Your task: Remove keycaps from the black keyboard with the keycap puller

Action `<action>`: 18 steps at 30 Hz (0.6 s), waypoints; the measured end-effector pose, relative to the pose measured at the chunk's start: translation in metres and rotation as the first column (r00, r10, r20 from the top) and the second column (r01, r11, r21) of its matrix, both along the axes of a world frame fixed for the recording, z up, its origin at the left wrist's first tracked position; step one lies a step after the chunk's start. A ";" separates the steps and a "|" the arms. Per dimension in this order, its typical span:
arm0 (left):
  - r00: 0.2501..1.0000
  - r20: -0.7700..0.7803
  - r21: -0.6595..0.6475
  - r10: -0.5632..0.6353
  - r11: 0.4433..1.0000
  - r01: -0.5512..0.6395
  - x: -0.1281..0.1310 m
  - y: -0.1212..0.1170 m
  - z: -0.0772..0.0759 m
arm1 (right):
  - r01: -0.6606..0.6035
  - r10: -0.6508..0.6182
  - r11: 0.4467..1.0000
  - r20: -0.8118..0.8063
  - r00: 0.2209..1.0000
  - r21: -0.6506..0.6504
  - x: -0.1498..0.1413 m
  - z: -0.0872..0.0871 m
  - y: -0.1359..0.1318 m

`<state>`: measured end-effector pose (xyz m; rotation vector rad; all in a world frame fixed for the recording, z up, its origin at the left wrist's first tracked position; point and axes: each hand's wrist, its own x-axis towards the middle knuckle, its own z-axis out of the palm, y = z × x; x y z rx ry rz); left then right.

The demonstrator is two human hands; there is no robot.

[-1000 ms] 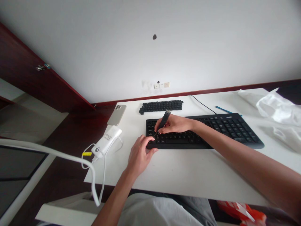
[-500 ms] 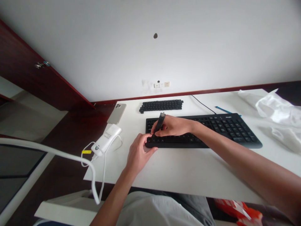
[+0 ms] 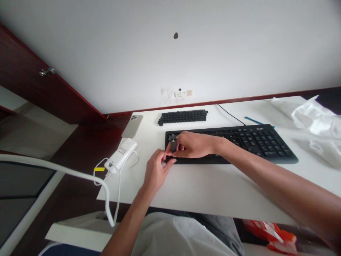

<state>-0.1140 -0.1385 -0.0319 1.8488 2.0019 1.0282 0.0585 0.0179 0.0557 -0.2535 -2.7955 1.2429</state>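
A black full-size keyboard (image 3: 266, 142) lies on the white table, its left part partly covered by both hands. My right hand (image 3: 191, 144) is closed round a small dark tool (image 3: 173, 142) with a metal end on top. It holds this tool upright over the left end of the keys; the lower tip is hidden by fingers. My left hand (image 3: 157, 169) grips the front left corner of the keyboard, index finger on top beside the tool and thumb at the front edge. Behind the keyboard sits a block of loose black keycaps (image 3: 183, 116), set close together in rows.
On the table's left side lie a phone (image 3: 132, 127) and a white power bank (image 3: 121, 155) with a white cable (image 3: 118, 199). A blue stick (image 3: 253, 120) rests behind the keyboard. Crumpled white plastic (image 3: 317, 117) covers the right. Wall sockets (image 3: 183, 93) are beyond.
The tool has turned from leaning right to nearly upright, its top shifting left and towards me. My left hand stays at the keyboard corner. The whole view has tilted slightly.
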 end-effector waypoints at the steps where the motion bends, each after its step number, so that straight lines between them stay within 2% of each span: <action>1: 1.000 0.002 -0.001 0.001 1.000 -0.001 0.000 0.000 0.000 | -0.001 0.001 1.000 -0.006 1.000 0.011 0.000 0.000 -0.001; 6: 1.000 0.007 -0.020 0.011 1.000 -0.011 0.002 0.005 -0.002 | -0.019 0.024 0.997 -0.061 0.998 0.081 0.001 0.003 -0.007; 10: 0.998 0.047 -0.016 -0.048 0.999 0.048 0.004 0.007 0.001 | 0.070 -0.059 0.986 -0.071 0.996 0.149 0.002 0.007 -0.012; 14: 0.998 0.045 -0.016 -0.041 0.999 0.041 0.005 0.007 0.004 | 0.137 -0.134 0.989 -0.046 0.990 0.054 0.005 0.010 -0.010; 18: 0.998 0.055 -0.004 -0.030 1.000 0.030 0.005 0.008 0.003 | 0.136 -0.137 0.990 -0.042 0.990 -0.030 0.010 0.011 -0.003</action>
